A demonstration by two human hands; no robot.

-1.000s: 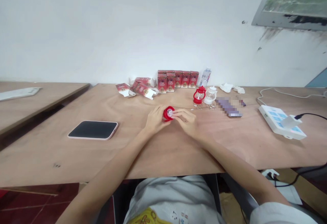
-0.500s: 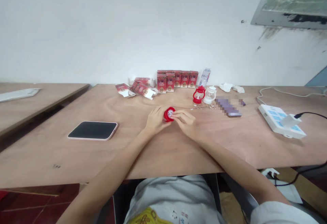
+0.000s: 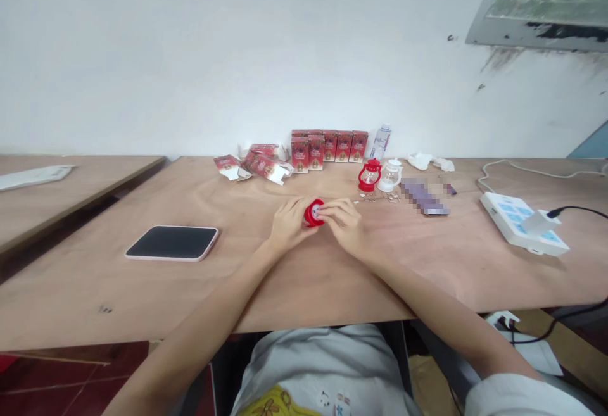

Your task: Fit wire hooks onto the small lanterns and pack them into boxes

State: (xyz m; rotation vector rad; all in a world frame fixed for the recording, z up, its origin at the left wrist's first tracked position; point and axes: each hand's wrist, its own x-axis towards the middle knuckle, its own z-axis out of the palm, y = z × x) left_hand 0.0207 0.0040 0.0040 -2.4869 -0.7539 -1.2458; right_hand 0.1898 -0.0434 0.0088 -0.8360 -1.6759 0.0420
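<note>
My left hand point(image 3: 287, 225) is wrapped round a small red lantern point(image 3: 313, 221) near the middle of the table. The lantern is tilted with its round base towards me, and a pale disc shows inside the red rim. The fingertips of my right hand point(image 3: 346, 223) are pinched together at that disc; whatever they hold, if anything, is too small to make out. Behind my right hand stand a second red lantern point(image 3: 369, 176) and a white lantern point(image 3: 390, 176), both upright. Small metallic pieces point(image 3: 392, 198) lie in front of them.
Several upright red boxes point(image 3: 300, 155) stand by the wall, with opened boxes point(image 3: 266, 168) to their left. A bottle point(image 3: 381, 142) and crumpled tissues point(image 3: 420, 161) are at the back. A phone point(image 3: 171, 242) lies at left, a blurred-out item point(image 3: 422, 197) and a power strip point(image 3: 517, 221) at right.
The fingers of my right hand have shifted slightly at the lantern's base, covering more of the disc. My left hand keeps its hold on the lantern.
</note>
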